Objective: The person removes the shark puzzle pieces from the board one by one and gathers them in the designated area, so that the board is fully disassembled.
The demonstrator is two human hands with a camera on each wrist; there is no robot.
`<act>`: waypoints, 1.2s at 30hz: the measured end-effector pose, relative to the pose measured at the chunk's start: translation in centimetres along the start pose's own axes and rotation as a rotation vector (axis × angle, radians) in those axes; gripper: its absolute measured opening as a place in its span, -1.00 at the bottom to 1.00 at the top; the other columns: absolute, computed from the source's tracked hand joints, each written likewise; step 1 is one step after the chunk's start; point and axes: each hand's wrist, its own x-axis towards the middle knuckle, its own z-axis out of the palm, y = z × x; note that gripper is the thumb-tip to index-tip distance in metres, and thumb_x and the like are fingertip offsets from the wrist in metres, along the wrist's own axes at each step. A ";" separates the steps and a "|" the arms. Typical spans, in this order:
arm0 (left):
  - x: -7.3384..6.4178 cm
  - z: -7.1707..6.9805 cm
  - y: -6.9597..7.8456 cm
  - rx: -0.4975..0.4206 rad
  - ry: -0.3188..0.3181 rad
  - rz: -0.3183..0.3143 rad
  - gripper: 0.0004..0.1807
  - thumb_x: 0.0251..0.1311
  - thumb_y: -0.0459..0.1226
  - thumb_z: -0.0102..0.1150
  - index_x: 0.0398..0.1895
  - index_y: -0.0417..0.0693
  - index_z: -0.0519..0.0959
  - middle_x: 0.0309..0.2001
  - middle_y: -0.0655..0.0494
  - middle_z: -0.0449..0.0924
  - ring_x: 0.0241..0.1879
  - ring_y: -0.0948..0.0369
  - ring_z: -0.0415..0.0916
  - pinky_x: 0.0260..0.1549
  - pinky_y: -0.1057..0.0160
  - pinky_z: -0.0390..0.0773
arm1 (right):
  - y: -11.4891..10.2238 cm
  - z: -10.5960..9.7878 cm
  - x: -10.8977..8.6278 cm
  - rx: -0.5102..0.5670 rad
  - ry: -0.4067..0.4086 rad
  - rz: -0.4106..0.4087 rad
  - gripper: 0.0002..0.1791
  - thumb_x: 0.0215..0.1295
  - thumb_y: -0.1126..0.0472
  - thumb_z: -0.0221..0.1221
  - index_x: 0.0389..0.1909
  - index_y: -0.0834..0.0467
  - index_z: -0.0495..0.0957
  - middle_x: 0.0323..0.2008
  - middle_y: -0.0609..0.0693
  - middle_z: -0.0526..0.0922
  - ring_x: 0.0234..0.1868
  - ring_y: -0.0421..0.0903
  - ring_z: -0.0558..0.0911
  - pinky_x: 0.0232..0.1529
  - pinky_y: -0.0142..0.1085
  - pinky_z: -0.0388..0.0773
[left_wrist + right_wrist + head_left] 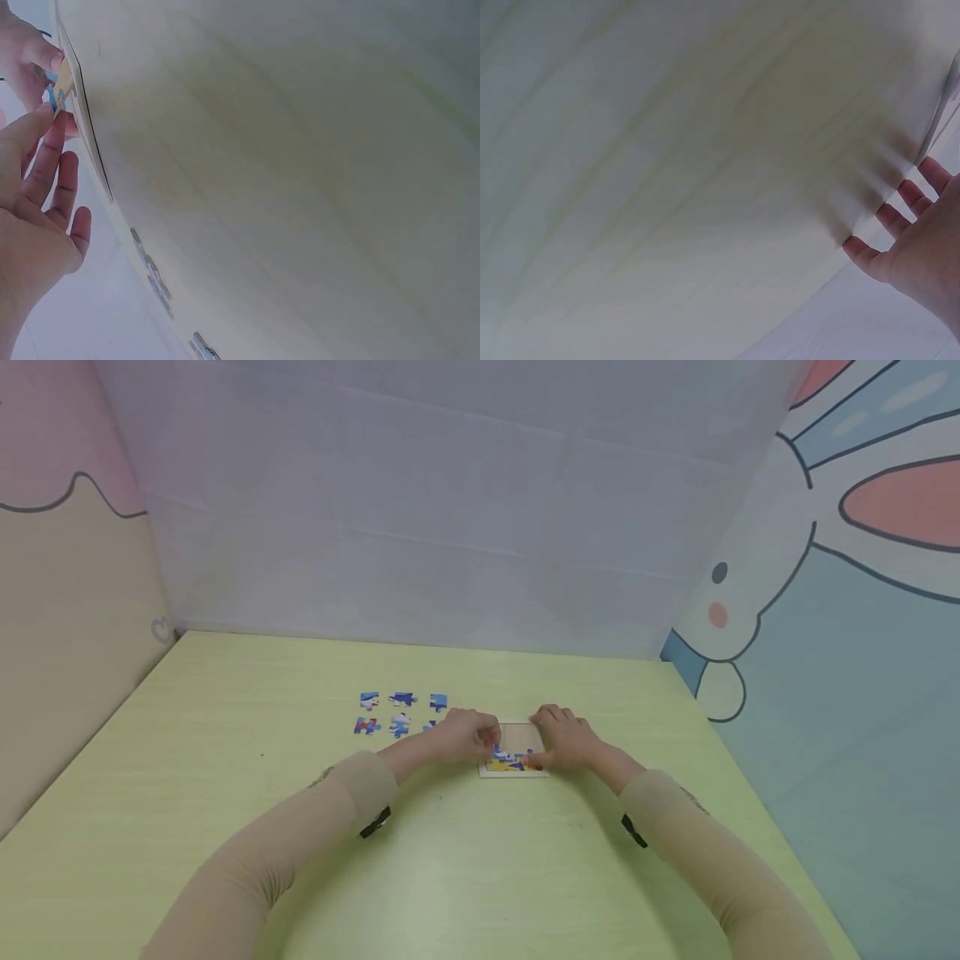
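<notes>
1. Centrally in the head view, the left hand pinches a puzzle piece over the left side of the tray.
2. Right hand: fingers spread, gripping nothing visible.
3. Best align edges before pressing.
4. Left wrist view exposes the pinch; head view mostly hides it.

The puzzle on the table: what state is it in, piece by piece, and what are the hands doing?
Tray: flat on the table, partly filled, its far part bare.
Pieces in the tray: laid along its near side.
Loose pieces: spread out left of the tray, unjoined.
Left hand: pinching a puzzle piece.
Right hand: fingers spread, at the tray's right side.
</notes>
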 end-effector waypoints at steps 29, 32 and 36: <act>-4.1 -5.4 1.1 -0.080 0.108 0.075 -0.93 0.13 -0.25 0.28 -0.37 0.07 0.56 -0.41 0.30 0.60 -0.33 0.32 0.51 -0.26 0.28 0.50 | -0.5 -0.3 -0.4 0.006 0.003 0.002 -0.07 0.07 -0.37 0.17 0.32 0.15 0.24 0.36 0.18 0.18 0.33 0.22 0.20 0.16 0.23 0.23; -5.0 -6.1 1.0 -0.090 0.115 0.059 -0.93 0.13 -0.25 0.28 -0.36 0.06 0.56 -0.41 0.29 0.60 -0.33 0.30 0.51 -0.31 0.29 0.52 | -0.4 -0.3 -0.5 0.011 0.005 -0.005 -0.07 0.08 -0.36 0.17 0.33 0.16 0.23 0.36 0.19 0.17 0.33 0.22 0.20 0.16 0.24 0.23; -6.2 -7.0 0.7 -0.093 0.132 0.039 -0.94 0.14 -0.24 0.26 -0.34 0.08 0.57 -0.39 0.29 0.60 -0.31 0.30 0.51 -0.27 0.28 0.52 | -0.3 -0.3 -0.6 0.011 0.009 -0.015 -0.07 0.09 -0.36 0.16 0.33 0.16 0.23 0.36 0.19 0.17 0.32 0.23 0.21 0.15 0.24 0.24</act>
